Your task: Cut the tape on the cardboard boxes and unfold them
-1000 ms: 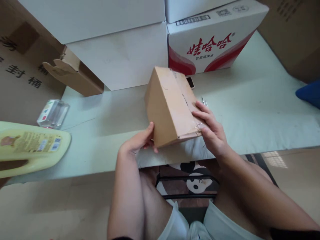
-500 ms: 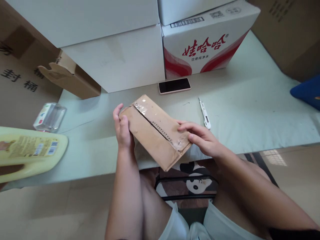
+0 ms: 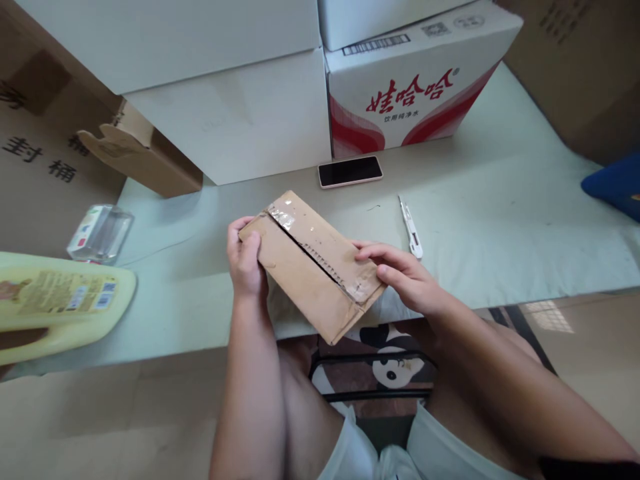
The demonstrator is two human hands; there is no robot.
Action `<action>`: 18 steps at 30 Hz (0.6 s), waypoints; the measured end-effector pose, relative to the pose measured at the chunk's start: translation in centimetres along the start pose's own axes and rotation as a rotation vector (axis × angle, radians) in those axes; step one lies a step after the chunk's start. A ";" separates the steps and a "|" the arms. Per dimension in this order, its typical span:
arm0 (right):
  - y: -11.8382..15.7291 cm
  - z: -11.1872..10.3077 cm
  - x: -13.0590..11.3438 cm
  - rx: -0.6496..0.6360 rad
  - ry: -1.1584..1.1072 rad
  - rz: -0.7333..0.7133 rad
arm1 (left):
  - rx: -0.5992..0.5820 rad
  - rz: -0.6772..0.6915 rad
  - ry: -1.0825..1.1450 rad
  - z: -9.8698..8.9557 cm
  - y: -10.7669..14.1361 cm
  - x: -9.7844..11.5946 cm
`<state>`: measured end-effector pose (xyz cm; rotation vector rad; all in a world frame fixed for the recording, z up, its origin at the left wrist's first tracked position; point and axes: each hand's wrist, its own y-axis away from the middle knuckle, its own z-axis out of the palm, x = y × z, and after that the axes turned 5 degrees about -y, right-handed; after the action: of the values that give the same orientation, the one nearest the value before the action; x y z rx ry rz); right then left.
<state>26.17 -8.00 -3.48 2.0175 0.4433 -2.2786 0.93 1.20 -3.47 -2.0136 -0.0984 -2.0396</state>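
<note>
Between my two hands, at the near edge of the table, is a small brown cardboard box [image 3: 300, 280], tilted. A dark slit runs along its upper face, with torn clear tape at its ends. My left hand [image 3: 245, 257] grips the far left end, thumb on top and fingers partly hidden behind. My right hand [image 3: 400, 270] holds the right end, with fingertips on the top and the side. The box's underside is hidden. To the right of the box a white utility knife [image 3: 411, 230] lies on the table, its tip pointing away. A phone [image 3: 350, 172] lies beyond the box.
White cartons [image 3: 240, 120] and a red-and-white water carton [image 3: 400, 100] stand along the back. At left are an open brown box [image 3: 165, 163], a clear plastic container [image 3: 103, 233] and a yellow bottle [image 3: 65, 307]. A blue object [image 3: 613, 187] sits at the right edge of the pale green tablecloth [image 3: 525, 220].
The fingers of my left hand have closed in around the far left end of the cardboard box. The box has barely moved; my right hand keeps its hold.
</note>
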 end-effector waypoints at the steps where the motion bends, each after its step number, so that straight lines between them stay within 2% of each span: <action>1: 0.0 0.0 -0.1 0.003 -0.008 0.003 | 0.001 0.002 -0.003 0.0 0.0 0.0; 4: -0.1 -0.1 -0.2 0.048 0.024 0.013 | 0.003 0.007 -0.009 0.1 0.0 0.0; 7: -0.4 -0.6 0.1 0.246 0.109 0.062 | 0.003 -0.003 -0.008 0.0 0.0 0.0; 10: -0.8 -0.9 0.7 0.403 0.194 0.198 | 0.013 -0.011 0.007 0.0 0.0 -0.1; 12: -0.9 -1.0 1.1 0.398 0.312 0.291 | 0.019 -0.006 0.018 -0.1 -0.1 -0.1; 14: -0.9 -0.9 1.3 0.358 0.529 0.358 | 0.020 -0.004 0.017 -0.1 -0.1 -0.1; 18: -0.7 -0.7 1.4 0.196 1.003 0.483 | 0.015 -0.002 -0.005 -0.1 -0.1 -0.1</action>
<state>26.44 -7.00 -4.78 2.8366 -0.2446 -0.9631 0.84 1.27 -3.57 -2.0102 -0.1164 -2.0291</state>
